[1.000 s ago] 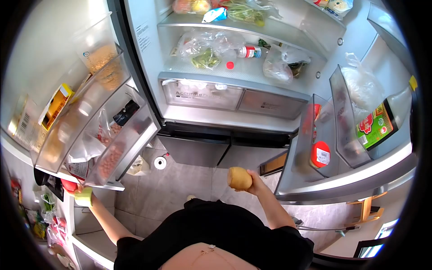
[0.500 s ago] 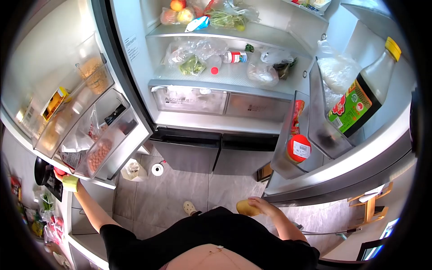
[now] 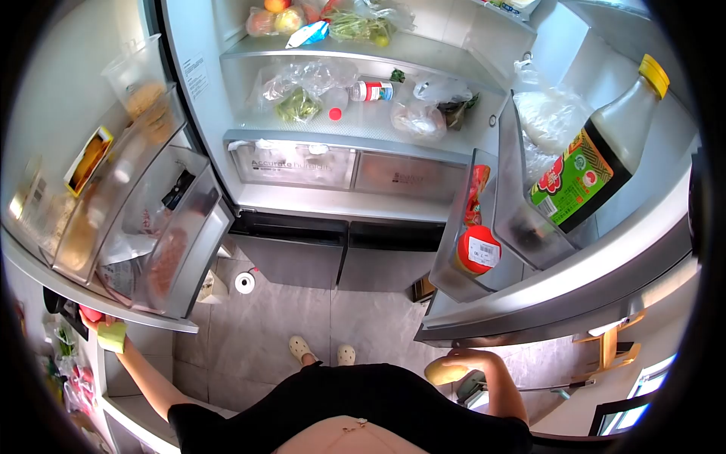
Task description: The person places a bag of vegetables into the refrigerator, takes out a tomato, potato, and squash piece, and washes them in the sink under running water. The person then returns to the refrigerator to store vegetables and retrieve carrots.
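My left hand (image 3: pixel 92 322) is at the far left, beside the lower edge of the open left fridge door (image 3: pixel 144 314). Its fingers curl round a red round thing (image 3: pixel 90 312), mostly hidden by the door and hand. A yellow-green band (image 3: pixel 112 337) is around that wrist. At the lower right, under the open right fridge door (image 3: pixel 522 329), my right hand (image 3: pixel 470 359) grips a smooth yellowish oval thing, like a potato (image 3: pixel 445 371). The open fridge (image 3: pixel 340 198) stands in front of me, with bagged vegetables (image 3: pixel 299 104) and fruit bags (image 3: pixel 281 21) on its shelves.
A large green-labelled bottle (image 3: pixel 582 178) and a red-lidded jar (image 3: pixel 479 251) are in the right door racks. The left door holds bags and boxes. A white roll (image 3: pixel 244 283) stands on the tiled floor (image 3: pixel 253 325). A counter with groceries (image 3: pixel 72 382) runs along the left.
The view has shifted, so the fridge appears further left and both shoes now show. My left hand appears lower, still with the red thing. My right hand has moved rightward with the oval thing.
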Motion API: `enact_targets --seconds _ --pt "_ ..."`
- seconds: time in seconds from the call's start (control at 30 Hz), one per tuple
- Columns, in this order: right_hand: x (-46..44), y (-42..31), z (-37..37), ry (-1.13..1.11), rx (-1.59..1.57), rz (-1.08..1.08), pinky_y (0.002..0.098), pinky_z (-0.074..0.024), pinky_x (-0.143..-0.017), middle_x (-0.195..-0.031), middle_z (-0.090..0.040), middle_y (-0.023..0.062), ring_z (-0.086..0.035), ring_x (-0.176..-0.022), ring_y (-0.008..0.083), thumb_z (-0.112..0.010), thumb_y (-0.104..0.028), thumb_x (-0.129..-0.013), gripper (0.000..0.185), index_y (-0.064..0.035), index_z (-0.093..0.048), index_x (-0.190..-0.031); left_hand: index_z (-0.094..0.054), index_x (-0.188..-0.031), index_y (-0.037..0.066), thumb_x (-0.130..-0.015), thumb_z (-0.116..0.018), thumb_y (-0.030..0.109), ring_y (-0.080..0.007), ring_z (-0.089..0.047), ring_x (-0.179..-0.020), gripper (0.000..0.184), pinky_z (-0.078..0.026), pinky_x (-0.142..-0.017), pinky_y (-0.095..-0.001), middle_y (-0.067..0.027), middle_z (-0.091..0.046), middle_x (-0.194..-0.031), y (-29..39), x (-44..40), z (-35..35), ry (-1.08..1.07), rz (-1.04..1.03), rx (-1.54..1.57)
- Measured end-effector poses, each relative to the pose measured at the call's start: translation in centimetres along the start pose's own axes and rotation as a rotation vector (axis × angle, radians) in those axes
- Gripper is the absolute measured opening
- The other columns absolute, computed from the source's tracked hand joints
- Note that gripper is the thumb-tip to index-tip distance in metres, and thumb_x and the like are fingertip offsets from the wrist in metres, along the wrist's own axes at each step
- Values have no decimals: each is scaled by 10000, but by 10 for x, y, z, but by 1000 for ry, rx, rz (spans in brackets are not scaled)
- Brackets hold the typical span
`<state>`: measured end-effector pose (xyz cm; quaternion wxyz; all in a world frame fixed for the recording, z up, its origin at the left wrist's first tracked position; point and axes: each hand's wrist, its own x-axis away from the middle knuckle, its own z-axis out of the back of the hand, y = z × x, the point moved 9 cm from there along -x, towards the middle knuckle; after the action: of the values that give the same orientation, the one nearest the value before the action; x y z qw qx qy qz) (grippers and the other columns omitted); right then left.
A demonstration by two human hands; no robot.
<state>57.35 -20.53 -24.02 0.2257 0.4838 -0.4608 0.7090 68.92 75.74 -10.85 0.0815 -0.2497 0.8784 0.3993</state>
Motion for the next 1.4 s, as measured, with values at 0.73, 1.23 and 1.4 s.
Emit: enact_targets --seconds 0.73,1.23,1.4 --pt "74 -132 66 -43 -130 858 317 -457 -873 -1068 -601 137 -569 -978 241 -737 -207 -700 533 52 -550 -1127 -277 -1358 57 -817 -503 455 -223 -492 -353 708 -364 -343 -285 -352 -464 -1185 -292 42 -419 -515 662 600" --pt "-7 -325 13 -293 -242 1043 318 -381 -906 -1154 -504 119 -482 -1055 200 -696 -273 -746 768 -141 -260 -1364 -491 -1083 -113 -765 -540 588 -141 -382 -324 772 -298 -330 -240 -111 -561 -637 -400 -29 -507 -331 745 323" --pt "-48 -371 24 -263 -383 1253 330 -373 -962 -1375 -286 57 -424 -1163 201 -625 -368 -790 760 -98 -254 -1396 -518 -1095 -4 -787 -542 573 -135 -370 -331 655 -299 -342 -244 -160 -630 -937 -375 -4 -457 -234 846 430"
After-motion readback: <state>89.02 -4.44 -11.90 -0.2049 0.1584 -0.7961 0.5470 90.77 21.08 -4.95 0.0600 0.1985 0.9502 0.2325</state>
